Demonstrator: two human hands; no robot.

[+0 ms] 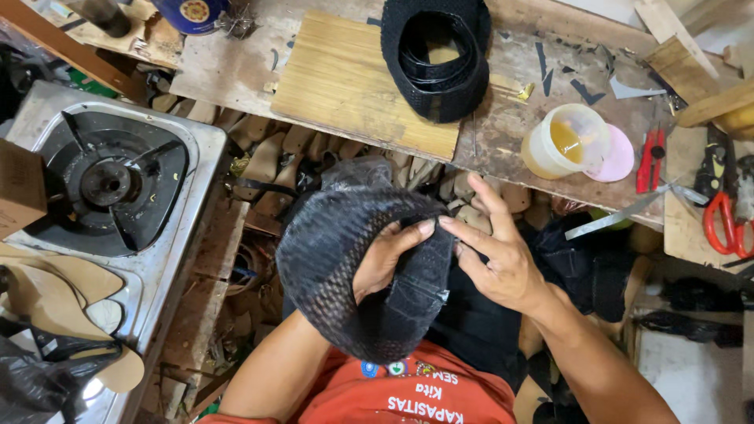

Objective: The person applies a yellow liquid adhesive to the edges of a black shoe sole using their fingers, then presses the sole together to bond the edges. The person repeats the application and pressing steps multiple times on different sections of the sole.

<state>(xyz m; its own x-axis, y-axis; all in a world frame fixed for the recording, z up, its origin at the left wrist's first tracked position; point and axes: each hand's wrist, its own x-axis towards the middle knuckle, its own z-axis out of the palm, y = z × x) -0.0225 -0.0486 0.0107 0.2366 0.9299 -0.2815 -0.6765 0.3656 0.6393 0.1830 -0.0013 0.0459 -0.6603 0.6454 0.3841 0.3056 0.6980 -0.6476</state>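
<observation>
Cluttered wooden surface (503,149) fills the head view, an open glue tub (567,140) near its edge, a gas burner (110,182) off to one side. Both hands hold a black mesh piece (338,251) over the lap: left hand (385,263) curled inside it, right hand (503,263) pinching its rim. A hard tug could probably tear the mesh or knock the tub

I can't see most of my left hand (385,263); it is tucked inside the black mesh piece (345,267). The red scissors (726,212) and the gas stove (102,188) are cut off by the edges.
</observation>
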